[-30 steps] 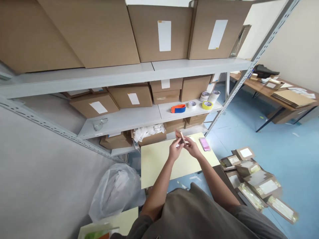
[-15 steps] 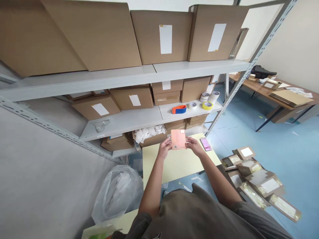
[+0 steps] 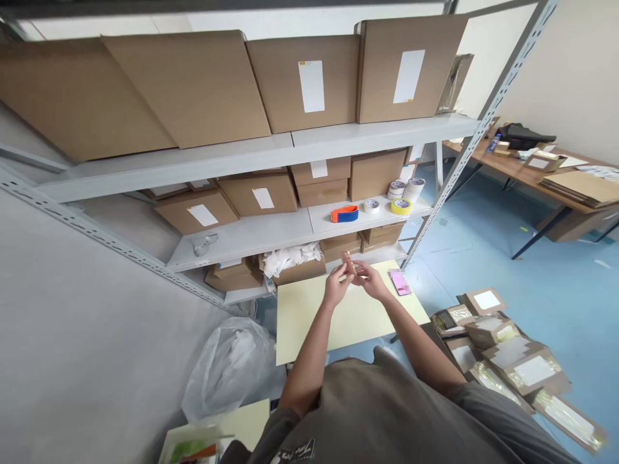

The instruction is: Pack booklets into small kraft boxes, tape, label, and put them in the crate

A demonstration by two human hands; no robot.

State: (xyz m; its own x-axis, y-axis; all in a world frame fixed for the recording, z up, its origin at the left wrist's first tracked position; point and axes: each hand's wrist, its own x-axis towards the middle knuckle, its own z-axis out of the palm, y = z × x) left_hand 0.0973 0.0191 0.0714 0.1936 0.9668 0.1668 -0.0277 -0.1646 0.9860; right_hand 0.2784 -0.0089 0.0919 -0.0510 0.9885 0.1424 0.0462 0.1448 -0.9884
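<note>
A small, flat pink box [image 3: 349, 263] is held between my two hands above the pale yellow table [image 3: 309, 322], turned so that a narrow side faces me. My left hand [image 3: 337, 285] grips its left side, and my right hand [image 3: 369, 281] has its fingers around the right side. Parts of the box are covered by my fingers. To the right of my right hand, a phone with a pink screen [image 3: 400, 282] lies on the tabletop.
Beyond the table stands a metal shelf [image 3: 242, 238] with cardboard boxes [image 3: 319, 80], tape rolls [image 3: 401, 206] and an orange-and-blue strap [image 3: 345, 214]. Packed parcels [image 3: 525, 364] are piled on the floor at right. A clear plastic bag [image 3: 229, 367] sits at left.
The pink box has been turned from its broad face to a narrow side. My hands have come closer together around it. The camera view has shifted slightly.
</note>
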